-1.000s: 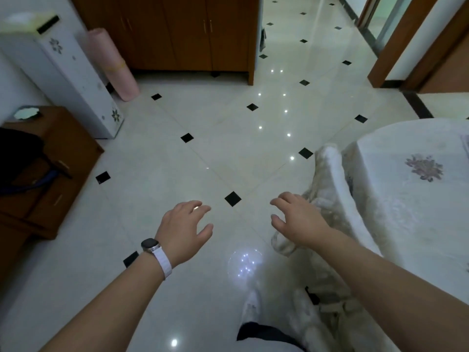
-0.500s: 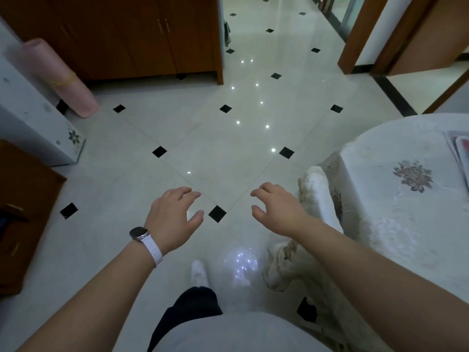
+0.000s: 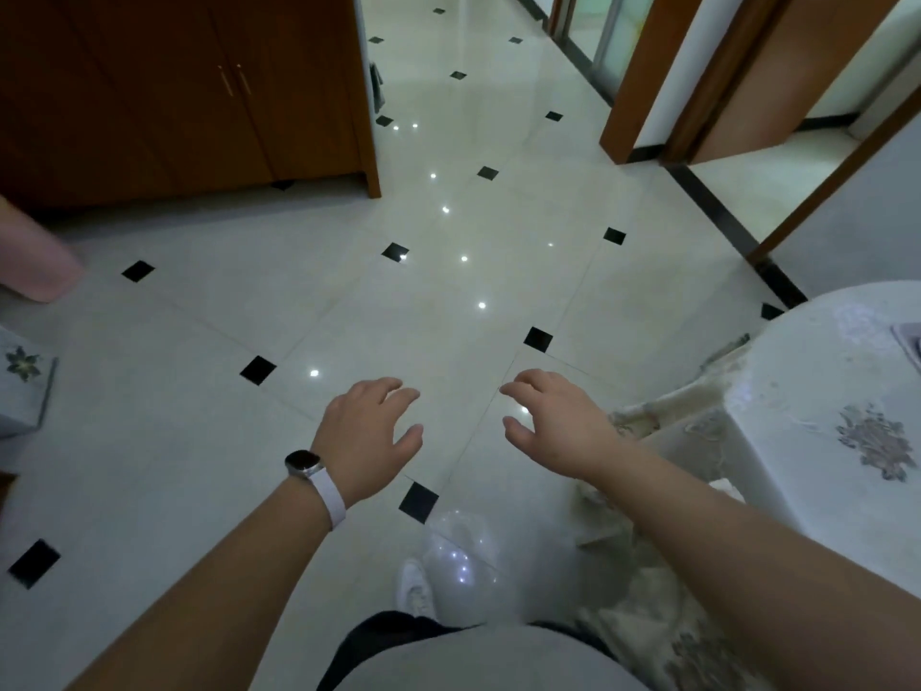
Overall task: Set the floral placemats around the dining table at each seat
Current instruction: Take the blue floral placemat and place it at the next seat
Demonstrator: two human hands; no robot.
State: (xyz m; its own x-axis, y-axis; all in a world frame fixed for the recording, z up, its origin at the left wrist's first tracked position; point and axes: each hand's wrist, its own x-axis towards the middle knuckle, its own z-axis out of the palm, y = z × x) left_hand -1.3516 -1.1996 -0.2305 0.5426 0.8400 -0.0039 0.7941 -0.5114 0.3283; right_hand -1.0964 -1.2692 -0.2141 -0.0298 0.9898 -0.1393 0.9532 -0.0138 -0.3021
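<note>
My left hand (image 3: pixel 366 436) and right hand (image 3: pixel 553 421) hang side by side over the floor (image 3: pixel 448 301), near but apart. Each grip is wide and loose, with fingers lightly bent and holding nothing. A dark-faced watch (image 3: pixel 302 463) on a white strap sits on my left wrist, and I can read nothing on its face. To the right is a chair under a lace cover (image 3: pixel 663 421), then the table (image 3: pixel 797 491) in its flower-stitched white cloth. One corner of a placemat (image 3: pixel 908 341) lies on the table at the far right edge; I cannot tell its pattern. A wooden cabinet (image 3: pixel 199 92) stands far left.
</note>
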